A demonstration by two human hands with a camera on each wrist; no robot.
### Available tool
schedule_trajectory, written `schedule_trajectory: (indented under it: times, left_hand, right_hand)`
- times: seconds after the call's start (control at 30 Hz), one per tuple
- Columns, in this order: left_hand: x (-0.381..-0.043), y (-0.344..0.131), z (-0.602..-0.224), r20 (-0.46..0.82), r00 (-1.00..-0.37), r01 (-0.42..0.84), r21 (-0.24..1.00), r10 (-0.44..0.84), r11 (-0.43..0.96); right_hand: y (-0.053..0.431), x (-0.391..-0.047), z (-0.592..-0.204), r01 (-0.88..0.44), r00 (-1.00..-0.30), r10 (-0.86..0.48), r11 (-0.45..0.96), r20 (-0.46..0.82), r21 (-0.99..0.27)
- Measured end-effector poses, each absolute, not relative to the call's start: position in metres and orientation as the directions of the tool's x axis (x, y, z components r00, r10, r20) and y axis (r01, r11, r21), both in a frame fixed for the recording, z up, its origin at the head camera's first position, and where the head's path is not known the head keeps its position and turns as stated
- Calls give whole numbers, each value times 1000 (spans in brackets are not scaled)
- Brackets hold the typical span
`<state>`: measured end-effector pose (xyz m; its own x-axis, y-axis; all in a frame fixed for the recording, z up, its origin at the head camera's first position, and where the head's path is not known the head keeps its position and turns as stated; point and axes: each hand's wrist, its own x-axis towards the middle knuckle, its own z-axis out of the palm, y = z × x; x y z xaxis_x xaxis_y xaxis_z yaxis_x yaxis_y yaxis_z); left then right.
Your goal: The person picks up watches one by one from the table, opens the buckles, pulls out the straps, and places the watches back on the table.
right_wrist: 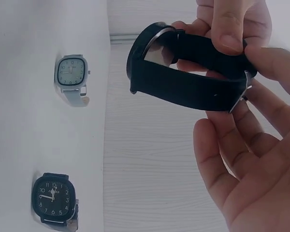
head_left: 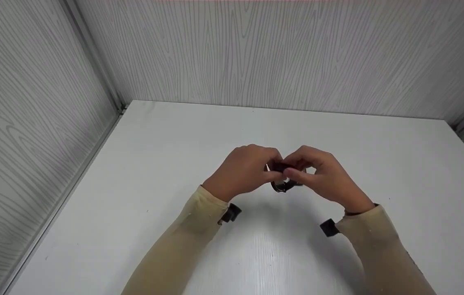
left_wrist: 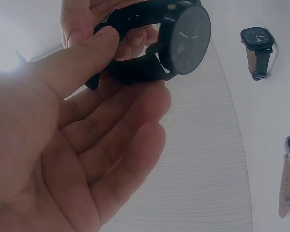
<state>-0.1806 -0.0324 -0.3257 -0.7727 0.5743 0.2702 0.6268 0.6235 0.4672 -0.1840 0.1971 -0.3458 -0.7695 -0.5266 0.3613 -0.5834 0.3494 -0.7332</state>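
Observation:
Both hands hold one black wristwatch [left_wrist: 191,41] above the table, its strap bent round into a loop. In the left wrist view, its round dark dial faces away from the palm. My left hand [head_left: 244,170] pinches the strap with thumb and fingers. From the other side, my right hand [head_left: 324,172] grips the strap near its silver-coloured buckle [right_wrist: 240,99], with the thumb and index finger on it. The hands meet at the strap, and fingers cover part of it. In the head view the watch is mostly hidden, with only a dark curve below the fingers.
In the right wrist view, a light square-faced watch [right_wrist: 71,72] and a black square-faced watch [right_wrist: 53,195] lie on a white surface. The white table [head_left: 174,143] meets wood-grain panels [head_left: 256,53] at the back and left. Small black devices [head_left: 232,213] sit at both wrists.

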Motion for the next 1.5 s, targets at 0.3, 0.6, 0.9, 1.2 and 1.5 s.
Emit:
schedule_trajectory:
  times: [0.3,0.6,0.9,1.2,1.5]
  left_hand:
    - [-183,-32,-328,303,-779,625,435,549,648]
    - [-181,-32,-328,406,-774,631,441,486,638]
    - [-182,-32,-326,428,-755,656,473,497,588]
    - [-183,-29,-328,363,-761,648,448,537,616]
    - [-181,-29,-328,453,-702,711,398,550,580]
  right_hand:
    - [196,-184,-347,-640,-755,-478,388,449,-663]
    - [194,-181,-346,-647,-762,-386,473,520,-598]
    - [197,-181,-346,-607,-794,-386,501,469,-616]
    - [200,-178,-342,-585,-811,-377,487,448,-649]
    - [197,-178,-337,-609,-792,-420,492,443,-623]
